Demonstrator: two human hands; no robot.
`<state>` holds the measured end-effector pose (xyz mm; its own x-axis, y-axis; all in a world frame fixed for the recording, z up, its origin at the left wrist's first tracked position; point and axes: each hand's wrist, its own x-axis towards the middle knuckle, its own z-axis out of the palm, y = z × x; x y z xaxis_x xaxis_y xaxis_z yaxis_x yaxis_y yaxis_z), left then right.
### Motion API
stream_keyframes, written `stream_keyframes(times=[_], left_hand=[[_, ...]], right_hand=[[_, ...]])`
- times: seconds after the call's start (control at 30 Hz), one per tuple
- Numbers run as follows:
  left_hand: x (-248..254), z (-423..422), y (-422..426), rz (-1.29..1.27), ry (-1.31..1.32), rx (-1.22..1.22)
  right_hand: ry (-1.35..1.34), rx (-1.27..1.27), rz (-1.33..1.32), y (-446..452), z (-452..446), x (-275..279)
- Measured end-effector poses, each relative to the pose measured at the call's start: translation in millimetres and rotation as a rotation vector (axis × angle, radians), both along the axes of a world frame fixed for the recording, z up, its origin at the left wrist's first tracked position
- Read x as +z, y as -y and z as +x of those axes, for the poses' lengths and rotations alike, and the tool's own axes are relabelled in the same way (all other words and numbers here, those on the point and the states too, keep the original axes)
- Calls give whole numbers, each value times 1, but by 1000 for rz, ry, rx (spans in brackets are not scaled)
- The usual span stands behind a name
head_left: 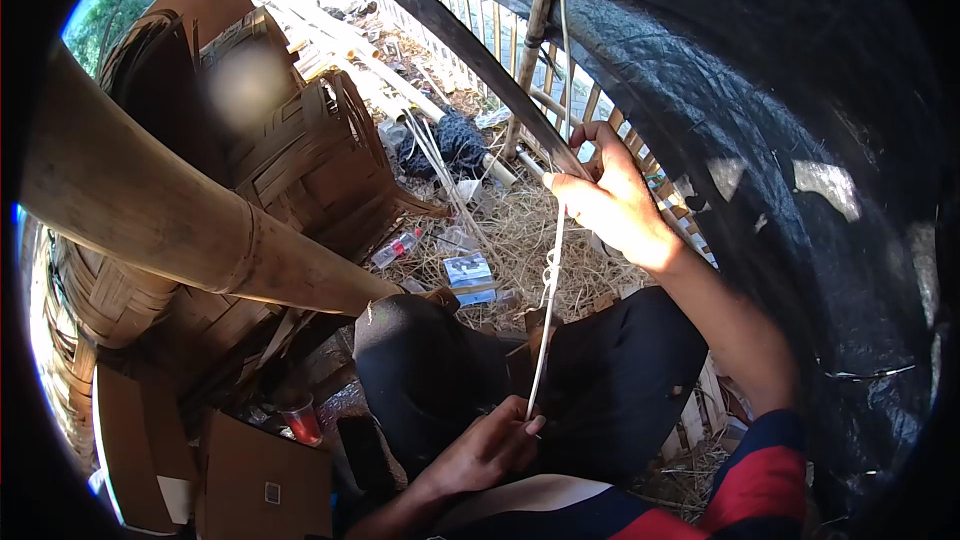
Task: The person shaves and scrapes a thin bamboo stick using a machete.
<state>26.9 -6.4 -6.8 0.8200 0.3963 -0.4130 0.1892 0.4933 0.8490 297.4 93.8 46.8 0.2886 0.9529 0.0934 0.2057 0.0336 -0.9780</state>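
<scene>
My right hand (615, 198) is closed around the base of a long dark-bladed machete (465, 45), whose blade slants up and to the left. A thin pale bamboo strip (546, 350) runs upward past the blade and the fingers of this hand, beyond the top of the view. Small curled shavings (551, 268) hang on the strip just below the hand. Near my lap, my left hand (497, 448) pinches the strip's lower end, with a short tip poking out beside the fingers. The machete's handle is mostly hidden by my right hand.
A thick bamboo pole (190, 215) crosses on the left, before woven baskets (320, 155). Cardboard boxes (262, 475), a cup of red liquid (302, 424) and a phone (364, 452) lie lower left. Straw (515, 230) and a plastic bottle (397, 248) are ahead; dark sheeting (800, 130) hangs right.
</scene>
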Motion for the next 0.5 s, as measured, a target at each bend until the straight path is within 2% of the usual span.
stream_keyframes(times=[0.07, 0.13, 0.37, 0.43, 0.5], left_hand=[[-1, 0, 1, -21, 138, -26], [7, -3, -4, -24, 100, -55], [9, 1, -21, -28, 73, -76], [10, 7, -24, -202, 174, 95], [10, 16, -28, -208, 160, 277]], right_hand=[[-101, 8, -53, -2, -2, 5], [-208, 159, -119, -5, -2, 4], [-263, 134, -51, -7, -14, 3], [-242, 130, -38, -7, -18, 7], [-222, 130, -28, -5, -20, 9]])
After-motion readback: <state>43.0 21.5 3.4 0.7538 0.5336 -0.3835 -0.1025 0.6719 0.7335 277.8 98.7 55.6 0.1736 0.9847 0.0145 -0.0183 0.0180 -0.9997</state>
